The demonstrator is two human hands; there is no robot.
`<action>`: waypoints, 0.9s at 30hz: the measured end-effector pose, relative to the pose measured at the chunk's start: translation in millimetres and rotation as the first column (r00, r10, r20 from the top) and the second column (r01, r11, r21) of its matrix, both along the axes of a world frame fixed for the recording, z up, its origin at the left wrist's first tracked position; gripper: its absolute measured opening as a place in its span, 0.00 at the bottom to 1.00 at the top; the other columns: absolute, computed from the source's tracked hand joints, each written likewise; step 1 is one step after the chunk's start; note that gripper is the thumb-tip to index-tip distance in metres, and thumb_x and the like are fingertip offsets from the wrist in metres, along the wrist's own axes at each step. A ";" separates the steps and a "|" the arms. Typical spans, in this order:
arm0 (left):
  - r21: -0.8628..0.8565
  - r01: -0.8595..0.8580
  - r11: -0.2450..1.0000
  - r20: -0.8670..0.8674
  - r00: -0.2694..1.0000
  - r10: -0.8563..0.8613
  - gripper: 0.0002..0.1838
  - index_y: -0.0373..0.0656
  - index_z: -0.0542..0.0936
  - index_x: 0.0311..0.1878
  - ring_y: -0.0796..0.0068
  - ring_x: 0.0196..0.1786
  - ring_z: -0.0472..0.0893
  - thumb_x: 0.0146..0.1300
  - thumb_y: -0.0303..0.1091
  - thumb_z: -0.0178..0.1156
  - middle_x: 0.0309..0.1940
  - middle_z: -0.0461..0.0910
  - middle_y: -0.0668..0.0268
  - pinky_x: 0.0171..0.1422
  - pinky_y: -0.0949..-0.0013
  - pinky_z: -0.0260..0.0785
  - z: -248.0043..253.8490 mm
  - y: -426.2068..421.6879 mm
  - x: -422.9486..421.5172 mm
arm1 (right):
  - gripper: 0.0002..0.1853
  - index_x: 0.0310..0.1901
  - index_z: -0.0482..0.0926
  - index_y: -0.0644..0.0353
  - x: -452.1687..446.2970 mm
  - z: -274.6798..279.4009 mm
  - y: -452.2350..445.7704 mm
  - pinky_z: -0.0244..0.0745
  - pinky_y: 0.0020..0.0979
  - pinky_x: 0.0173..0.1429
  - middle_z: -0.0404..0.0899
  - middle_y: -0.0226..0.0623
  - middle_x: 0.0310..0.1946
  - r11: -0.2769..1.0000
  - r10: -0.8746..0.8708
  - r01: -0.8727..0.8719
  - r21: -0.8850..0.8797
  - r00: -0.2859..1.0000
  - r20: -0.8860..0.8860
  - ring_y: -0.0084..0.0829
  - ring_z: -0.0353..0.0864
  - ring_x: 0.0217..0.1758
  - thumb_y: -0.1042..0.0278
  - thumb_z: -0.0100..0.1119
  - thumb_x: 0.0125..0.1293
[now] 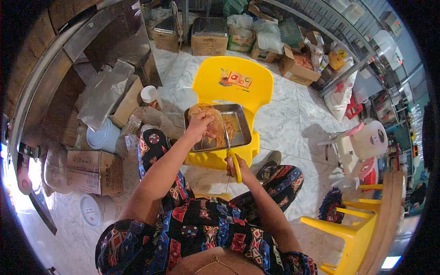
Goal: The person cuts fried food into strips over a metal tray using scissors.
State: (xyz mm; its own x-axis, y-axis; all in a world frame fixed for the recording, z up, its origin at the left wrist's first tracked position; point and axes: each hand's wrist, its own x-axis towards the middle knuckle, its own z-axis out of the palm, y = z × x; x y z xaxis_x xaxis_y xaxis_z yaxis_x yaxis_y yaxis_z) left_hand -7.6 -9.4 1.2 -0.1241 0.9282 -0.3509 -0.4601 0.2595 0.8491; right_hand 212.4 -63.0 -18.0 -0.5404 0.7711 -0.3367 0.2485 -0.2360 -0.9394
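My left hand (200, 126) is closed on a thin, crinkled orange-brown sheet of food (207, 111), whose exact kind I cannot make out. It holds the sheet over a rectangular metal tray (246, 123). Thin cut strips (233, 129) of the same colour lie in the tray. My right hand (238, 167) grips scissors (235, 164) with yellow handles, their blades pointing up beside the sheet. Whether the blades touch the sheet is unclear. Under the tray is a yellow chair (232, 81) with a printed backrest.
On the left are cardboard boxes (94, 172), a blue-lidded bucket (103, 135), a white tub (95, 210) and a white-lidded jar (150, 95). Several boxes (209, 39) line the back. At right stand a child's high chair (350, 146) and another yellow chair (350, 231).
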 end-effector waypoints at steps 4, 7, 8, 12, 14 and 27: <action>0.007 0.000 1.000 0.002 1.000 0.000 0.11 0.38 0.70 0.43 0.70 0.23 0.77 0.58 0.31 0.51 0.28 0.71 0.64 0.19 0.66 0.75 6.8 -3.4 4.0 | 0.19 0.34 0.67 0.59 -0.7 5.3 -2.7 0.61 0.22 0.16 0.60 0.24 0.12 0.997 -0.045 0.044 -0.068 0.999 -0.021 0.17 0.61 0.12 0.48 0.50 0.59; 0.009 -0.028 1.000 0.000 1.000 0.028 0.12 0.37 0.69 0.44 0.67 0.23 0.77 0.57 0.31 0.52 0.28 0.72 0.62 0.20 0.66 0.75 -7.4 0.2 2.1 | 0.18 0.28 0.66 0.57 2.9 5.1 -1.5 0.58 0.22 0.14 0.59 0.23 0.11 0.993 -0.049 0.047 -0.109 0.999 -0.012 0.17 0.59 0.10 0.48 0.52 0.58; 0.009 -0.028 1.000 0.001 1.000 0.028 0.12 0.37 0.69 0.44 0.67 0.23 0.77 0.57 0.31 0.52 0.28 0.72 0.62 0.20 0.66 0.75 -5.5 -0.2 2.7 | 0.18 0.28 0.66 0.57 2.9 10.4 -1.3 0.58 0.22 0.14 0.59 0.23 0.11 0.993 -0.049 0.048 -0.109 0.999 -0.011 0.17 0.59 0.10 0.48 0.52 0.58; -0.009 -0.057 0.998 -0.006 0.998 0.057 0.15 0.36 0.68 0.46 0.68 0.22 0.75 0.57 0.32 0.52 0.26 0.70 0.64 0.20 0.64 0.75 3.3 -1.9 4.1 | 0.19 0.25 0.65 0.57 2.8 21.8 -1.8 0.59 0.22 0.14 0.58 0.23 0.10 0.995 -0.054 0.061 -0.079 0.994 0.090 0.18 0.59 0.09 0.49 0.54 0.57; -0.019 -0.049 0.999 -0.003 0.999 0.049 0.15 0.36 0.68 0.47 0.69 0.21 0.74 0.57 0.32 0.53 0.25 0.69 0.65 0.20 0.64 0.75 7.8 -3.1 4.3 | 0.19 0.25 0.65 0.57 3.7 18.0 -1.8 0.59 0.22 0.14 0.59 0.23 0.10 0.997 -0.059 0.065 -0.052 0.991 0.123 0.18 0.60 0.10 0.49 0.53 0.58; -0.036 0.146 0.989 0.037 0.989 -0.145 0.18 0.41 0.64 0.53 0.69 0.35 0.78 0.59 0.32 0.50 0.38 0.73 0.66 0.23 0.64 0.76 -10.3 -5.6 10.4 | 0.21 0.25 0.64 0.58 1.0 10.1 -0.8 0.58 0.22 0.15 0.60 0.25 0.11 0.998 -0.058 0.057 0.013 0.996 0.063 0.18 0.60 0.12 0.47 0.51 0.58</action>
State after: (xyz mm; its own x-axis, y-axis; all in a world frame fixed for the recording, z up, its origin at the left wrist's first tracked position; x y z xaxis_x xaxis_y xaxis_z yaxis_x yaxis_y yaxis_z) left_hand 2.7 -15.0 -9.1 0.0235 0.9213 -0.3882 -0.4433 0.3576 0.8219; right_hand 213.4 -63.8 -7.9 -0.4728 0.8044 -0.3598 0.2941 -0.2409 -0.9249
